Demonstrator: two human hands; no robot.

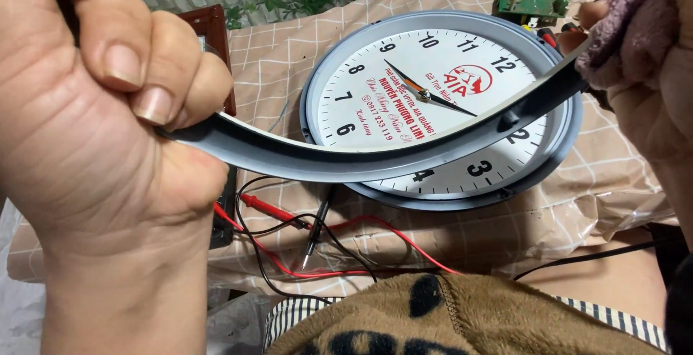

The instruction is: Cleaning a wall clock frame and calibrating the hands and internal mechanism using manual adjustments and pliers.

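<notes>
Now your left hand (94, 110) and right hand (650, 73), with pink cloth (613, 30), clamp fingers on the grey ring (346, 156) above the clock (433, 102).

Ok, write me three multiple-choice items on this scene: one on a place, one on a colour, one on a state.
1. Where does the wall clock lie?
A. on a checked cloth
B. on bare wood
C. on a wall

2. What colours are the probe leads in front of the clock?
A. blue and white
B. red and black
C. green and yellow

3. How is the grey clock rim held?
A. lying untouched
B. pinched by one hand only
C. gripped by the left hand while the right hand presses a pinkish cloth to it

Answers: 1 A, the pale checked cloth shows all around the clock. 2 B, red and black wires cross below the clock. 3 C, both hands are on the rim, the cloth at the right end.
</notes>
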